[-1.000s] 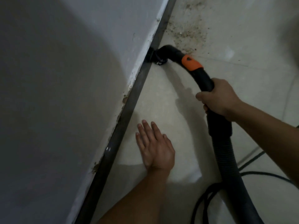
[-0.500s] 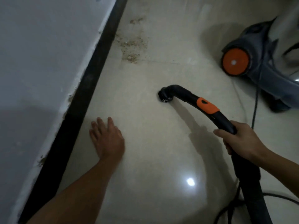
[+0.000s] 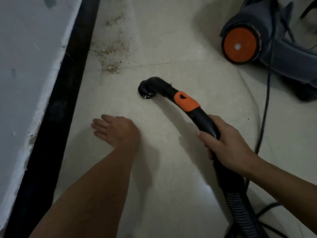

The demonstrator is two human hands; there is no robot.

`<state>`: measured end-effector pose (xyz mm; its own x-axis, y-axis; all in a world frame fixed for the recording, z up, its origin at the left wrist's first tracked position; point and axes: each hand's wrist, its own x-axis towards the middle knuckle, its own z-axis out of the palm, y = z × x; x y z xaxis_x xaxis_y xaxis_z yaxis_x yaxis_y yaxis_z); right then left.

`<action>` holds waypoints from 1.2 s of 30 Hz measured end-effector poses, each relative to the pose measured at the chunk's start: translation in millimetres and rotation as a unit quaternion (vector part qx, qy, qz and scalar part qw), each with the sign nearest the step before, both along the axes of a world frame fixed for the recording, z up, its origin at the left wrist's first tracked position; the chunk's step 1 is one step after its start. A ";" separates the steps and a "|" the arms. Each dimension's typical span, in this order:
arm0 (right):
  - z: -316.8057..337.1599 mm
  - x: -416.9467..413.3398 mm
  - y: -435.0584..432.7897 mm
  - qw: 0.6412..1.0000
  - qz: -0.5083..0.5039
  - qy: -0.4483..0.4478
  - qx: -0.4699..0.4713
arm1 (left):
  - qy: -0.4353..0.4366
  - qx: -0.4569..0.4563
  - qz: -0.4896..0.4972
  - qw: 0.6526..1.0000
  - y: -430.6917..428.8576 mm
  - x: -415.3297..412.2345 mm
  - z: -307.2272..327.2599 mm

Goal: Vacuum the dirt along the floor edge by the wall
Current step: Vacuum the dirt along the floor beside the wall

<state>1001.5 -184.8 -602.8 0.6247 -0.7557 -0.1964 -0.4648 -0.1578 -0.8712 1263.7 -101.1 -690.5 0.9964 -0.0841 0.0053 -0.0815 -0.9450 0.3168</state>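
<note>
While the right hand (image 3: 226, 146) grips the vacuum wand (image 3: 201, 117) behind its orange collar (image 3: 186, 101), the left hand (image 3: 116, 130) lies flat, fingers straight, on the tile (image 3: 171, 177). Dirt (image 3: 111, 54) at 11 o'clock of the nozzle (image 3: 145, 90), beside the skirting (image 3: 68, 69). Wand judged light, stiff; present hold suits.

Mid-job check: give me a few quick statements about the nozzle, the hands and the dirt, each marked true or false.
1. The right hand grips the hose handle. True.
2. The nozzle sits on the dirt patch. False: it is over bare tile, apart from the patch.
3. The left hand lies flat on the floor, holding nothing. True.
4. The vacuum wheel is blue. False: it is orange.
</note>
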 end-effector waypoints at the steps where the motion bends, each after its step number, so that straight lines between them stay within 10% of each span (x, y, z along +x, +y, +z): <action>1: -2.2 8.0 -10.6 0.999 -0.025 0.007 -0.018 | -0.006 0.004 0.005 1.000 -2.6 1.8 -5.2; 9: -2.0 92.2 -111.6 0.990 -0.135 0.022 -0.020 | 0.016 0.028 0.000 0.999 -4.8 -2.3 -3.2; 36: 20.7 105.8 -47.1 0.988 0.070 0.108 -0.083 | 0.058 0.119 -0.218 0.967 14.4 34.8 6.9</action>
<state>1107.3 -231.9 -582.1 0.6825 -0.6980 -0.2167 -0.6000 -0.3658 -0.7115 1298.5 -86.7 -683.6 0.8583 -0.4818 -0.1765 -0.4659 -0.8759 0.1256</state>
